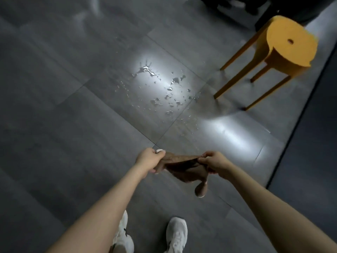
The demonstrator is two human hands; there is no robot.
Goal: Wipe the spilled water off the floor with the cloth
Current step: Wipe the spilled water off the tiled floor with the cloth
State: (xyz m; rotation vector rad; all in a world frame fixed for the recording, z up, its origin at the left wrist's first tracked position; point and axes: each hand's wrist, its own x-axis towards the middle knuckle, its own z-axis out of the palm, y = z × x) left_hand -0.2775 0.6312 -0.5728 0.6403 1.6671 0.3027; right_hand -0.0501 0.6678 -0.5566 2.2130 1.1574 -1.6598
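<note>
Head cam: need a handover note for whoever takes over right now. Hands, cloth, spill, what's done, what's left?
Left hand: grips the left end of the cloth.
Right hand: pinches its right end.
Cloth: brown, stretched between both hands, held off the floor.
Spilled water: puddles and drops on the grey tiles ahead, left of the yellow stool.
Done: cloth in hand.
Left: all the wiping; the water looks untouched.

Floor [76, 99] open; stool [284, 46] right of water [160, 83].
</note>
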